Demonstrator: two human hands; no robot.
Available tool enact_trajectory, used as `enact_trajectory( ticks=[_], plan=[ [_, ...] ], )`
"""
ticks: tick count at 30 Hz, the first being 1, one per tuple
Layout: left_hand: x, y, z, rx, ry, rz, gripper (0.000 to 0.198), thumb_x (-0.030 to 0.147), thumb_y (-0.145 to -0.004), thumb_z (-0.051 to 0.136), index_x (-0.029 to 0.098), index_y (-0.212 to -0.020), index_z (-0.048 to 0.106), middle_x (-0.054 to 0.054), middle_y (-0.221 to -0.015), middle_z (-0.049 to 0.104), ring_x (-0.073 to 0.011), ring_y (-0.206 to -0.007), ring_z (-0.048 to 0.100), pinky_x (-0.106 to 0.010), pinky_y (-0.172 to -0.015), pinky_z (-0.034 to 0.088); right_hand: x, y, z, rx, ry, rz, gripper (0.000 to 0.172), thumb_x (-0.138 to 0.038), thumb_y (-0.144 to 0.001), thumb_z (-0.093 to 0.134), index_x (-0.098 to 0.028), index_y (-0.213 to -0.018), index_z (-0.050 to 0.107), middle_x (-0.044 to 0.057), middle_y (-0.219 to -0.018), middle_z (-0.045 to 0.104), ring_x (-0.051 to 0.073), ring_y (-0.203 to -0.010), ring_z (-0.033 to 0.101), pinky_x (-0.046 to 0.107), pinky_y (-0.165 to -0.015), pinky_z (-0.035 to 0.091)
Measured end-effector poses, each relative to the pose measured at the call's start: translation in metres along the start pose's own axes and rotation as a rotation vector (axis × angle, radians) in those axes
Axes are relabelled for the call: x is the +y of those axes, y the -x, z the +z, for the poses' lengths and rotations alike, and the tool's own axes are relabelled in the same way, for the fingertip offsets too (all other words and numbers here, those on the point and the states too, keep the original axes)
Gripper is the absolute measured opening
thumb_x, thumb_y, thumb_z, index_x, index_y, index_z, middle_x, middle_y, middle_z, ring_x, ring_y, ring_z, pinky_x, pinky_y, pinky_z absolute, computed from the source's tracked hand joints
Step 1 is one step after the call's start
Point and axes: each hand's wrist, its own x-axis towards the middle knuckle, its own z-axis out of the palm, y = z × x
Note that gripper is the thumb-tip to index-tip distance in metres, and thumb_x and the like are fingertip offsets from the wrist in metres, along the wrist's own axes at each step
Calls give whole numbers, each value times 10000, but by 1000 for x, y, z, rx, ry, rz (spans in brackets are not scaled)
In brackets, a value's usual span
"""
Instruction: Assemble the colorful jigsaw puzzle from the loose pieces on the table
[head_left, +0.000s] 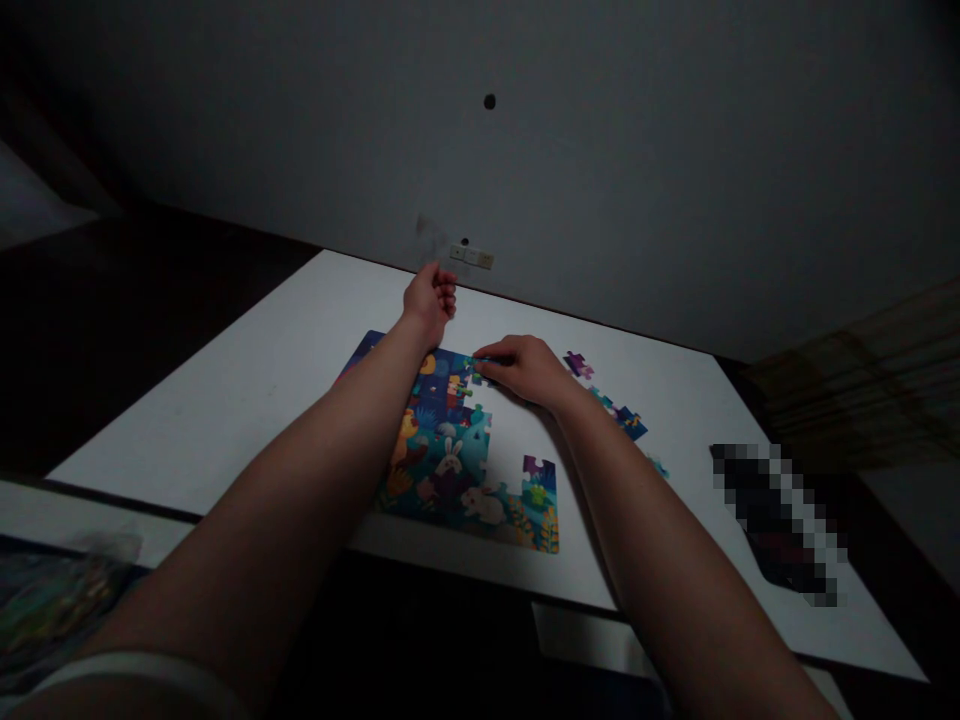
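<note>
A partly assembled jigsaw puzzle (450, 490) lies on the white table, showing rabbits, plants and other cartoon animals. Its upper right part has a gap where the white surface shows. My right hand (525, 365) is at the top edge of that gap, thumb and fingers pinched on a small puzzle piece (480, 366) that they partly cover. Beyond the puzzle's far edge my left hand (430, 302) is held with its fingers curled in, and I see nothing in it. The left forearm crosses over the puzzle's left side and hides part of it.
Loose puzzle pieces (626, 418) lie right of my right hand, with a purple piece (578, 365) farther back. A dark, pixelated item (772, 530) sits on the table's (247, 390) right side. A wall with a socket strip (472, 256) stands behind.
</note>
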Motion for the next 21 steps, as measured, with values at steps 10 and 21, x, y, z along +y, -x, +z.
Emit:
enact_trajectory(
  ticks=[10, 21],
  plan=[
    [-1, 2, 0, -7, -80, 21, 420, 410, -1126, 637, 222, -753, 607, 36, -627, 552, -86, -471, 431, -227, -488, 321, -21, 0, 4, -19, 254, 91, 248, -315, -1071, 770, -252, -1200, 973, 104, -1109, 929, 297, -991, 827, 406, -918, 563],
    [1, 6, 1, -24, -105, 23, 410, 370, -1133, 621, 214, -754, 617, 40, -642, 545, -84, -489, 443, -231, -505, 327, -28, -2, 7, -6, 284, 129, 235, -281, -1066, 784, -222, -1186, 977, 122, -1020, 927, 299, -920, 836, 418, -895, 565]
  ],
)
